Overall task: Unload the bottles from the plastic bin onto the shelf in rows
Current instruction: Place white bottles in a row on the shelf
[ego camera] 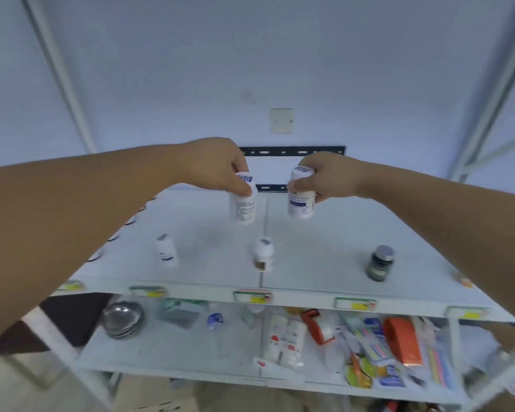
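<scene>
My left hand (217,166) grips a white bottle (243,208) by its cap, holding it upright just above the white shelf (309,242). My right hand (327,176) holds a second white bottle with a blue label (301,203) by its upper part, also over the shelf's rear middle. Three bottles stand in a row near the shelf's front: a small white one (166,250) at the left, a white one (263,254) in the middle, a dark grey one (381,263) at the right. The plastic bin is out of view.
The shelf's front edge carries price-tag holders (252,296). The lower shelf (167,358) holds a metal bowl (122,319), tape dispensers, packets and assorted boxes. Metal uprights (60,72) frame both sides. A small orange item (466,281) lies at the shelf's right edge.
</scene>
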### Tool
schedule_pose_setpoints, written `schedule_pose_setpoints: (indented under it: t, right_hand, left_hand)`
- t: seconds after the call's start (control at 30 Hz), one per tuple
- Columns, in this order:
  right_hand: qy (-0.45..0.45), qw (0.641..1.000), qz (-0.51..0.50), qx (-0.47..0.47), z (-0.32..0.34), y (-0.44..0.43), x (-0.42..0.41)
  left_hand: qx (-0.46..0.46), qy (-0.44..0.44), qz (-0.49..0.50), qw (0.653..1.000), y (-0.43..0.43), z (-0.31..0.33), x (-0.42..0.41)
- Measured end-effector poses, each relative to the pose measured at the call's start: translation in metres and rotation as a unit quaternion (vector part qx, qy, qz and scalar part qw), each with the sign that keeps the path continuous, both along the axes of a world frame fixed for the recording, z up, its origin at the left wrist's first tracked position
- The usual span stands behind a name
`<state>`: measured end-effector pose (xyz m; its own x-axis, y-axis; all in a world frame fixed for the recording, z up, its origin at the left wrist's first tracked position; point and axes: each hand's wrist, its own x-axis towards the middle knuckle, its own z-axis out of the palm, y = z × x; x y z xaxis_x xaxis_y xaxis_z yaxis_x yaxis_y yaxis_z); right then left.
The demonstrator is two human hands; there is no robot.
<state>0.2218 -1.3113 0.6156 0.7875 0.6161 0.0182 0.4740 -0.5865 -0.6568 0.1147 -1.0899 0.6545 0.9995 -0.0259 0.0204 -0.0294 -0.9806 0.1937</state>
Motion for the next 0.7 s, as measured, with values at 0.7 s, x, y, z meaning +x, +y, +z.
schedule_pose_setpoints:
  t: [0.7]
  right_hand:
    - [0.063,0.993,0.054,-0.09,-0.138,0.335,0.127]
  left_hand:
    - [-0.062,0.072,0.084,0.992,0.258,-0.157,0.094]
